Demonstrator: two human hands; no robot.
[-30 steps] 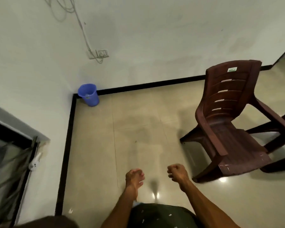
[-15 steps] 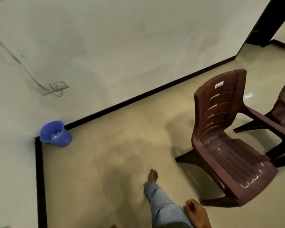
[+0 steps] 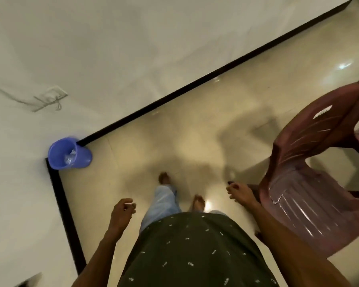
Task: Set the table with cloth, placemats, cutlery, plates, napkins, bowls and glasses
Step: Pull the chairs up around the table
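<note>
1. No table, cloth or tableware is seen; their direction cannot be told.
2. The left hand (image 3: 122,212) is loosely curled, the right hand (image 3: 239,192) half-spread; nothing is held.
3. The maroon plastic chair (image 3: 311,183) stands just beside the right hand.

This looks like a plain room in a home. The floor (image 3: 195,125) is glossy beige tile edged by a dark skirting strip (image 3: 174,94) under bare, pale walls (image 3: 133,38). A brown plastic armchair (image 3: 311,183) stands on the tiles, a small blue bucket (image 3: 68,154) sits in the corner, and a wall socket (image 3: 52,96) has a loose cord hanging from it.
</note>
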